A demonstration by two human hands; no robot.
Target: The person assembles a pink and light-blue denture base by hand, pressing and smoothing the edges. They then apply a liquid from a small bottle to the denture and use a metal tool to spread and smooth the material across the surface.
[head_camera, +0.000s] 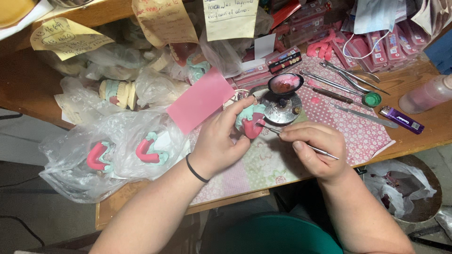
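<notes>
The left hand [217,141] was curled around a green cast [249,122] carrying pink wax, fingers closed on it, thumb on top. The right hand [316,149] pinched a thin metal tool [308,146] between thumb and forefinger, its tip touching the wax just left of that hand. A round burner [281,107] with a spoon [285,84] of melted wax sat just beyond both hands on the tabletop [438,122]. A pink sheet [200,99] lay above the left hand, bagged casts [122,153] to its left.
</notes>
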